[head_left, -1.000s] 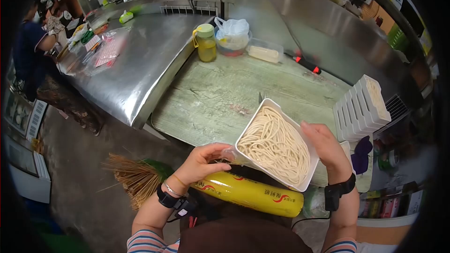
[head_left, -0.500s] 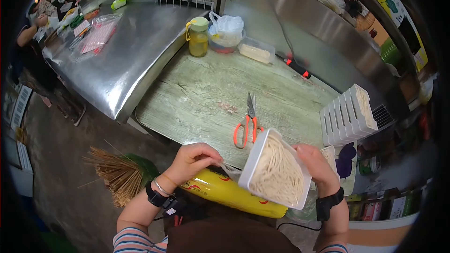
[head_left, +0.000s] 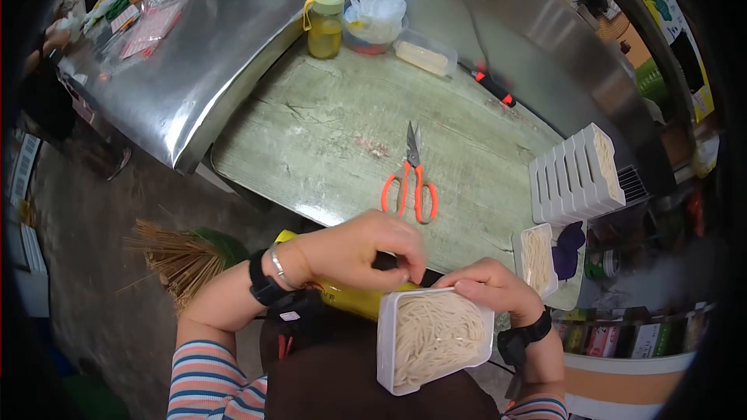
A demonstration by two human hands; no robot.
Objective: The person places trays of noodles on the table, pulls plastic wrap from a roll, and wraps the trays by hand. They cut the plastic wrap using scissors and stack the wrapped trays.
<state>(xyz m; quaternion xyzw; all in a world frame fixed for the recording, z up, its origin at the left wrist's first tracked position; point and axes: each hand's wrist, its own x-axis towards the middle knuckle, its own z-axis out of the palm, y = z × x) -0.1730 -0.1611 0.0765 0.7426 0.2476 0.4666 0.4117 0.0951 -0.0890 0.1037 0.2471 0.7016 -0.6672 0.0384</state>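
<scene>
A white plastic box of pale noodles [head_left: 437, 336] is tilted toward me in front of my apron. My right hand [head_left: 492, 286] grips its far right rim, thumb on top. Curled in a pinch, my left hand [head_left: 373, 253] is at the box's far left rim; what its fingertips hold, if anything, is hidden. Shiny glints show on the noodles. Beyond my hands, orange-handled scissors [head_left: 412, 179] lie on the green table [head_left: 296, 136], blades slightly apart and pointing away. A second box of noodles [head_left: 535, 259] stands right of my right hand.
A stack of white boxes [head_left: 576, 175] stands at the table's right, near purple cloth-like items [head_left: 569, 249]. A jar [head_left: 324, 27], a bagged bowl [head_left: 373, 23] and a clear container [head_left: 424, 54] line the back. A yellow roll [head_left: 350, 299] lies behind my left wrist. Another person [head_left: 58, 85] is far left.
The noodle box has come closer to me and turned. My left hand has moved right and up to its rim; the pale strip it pinched is no longer visible. My right hand has shifted left.
</scene>
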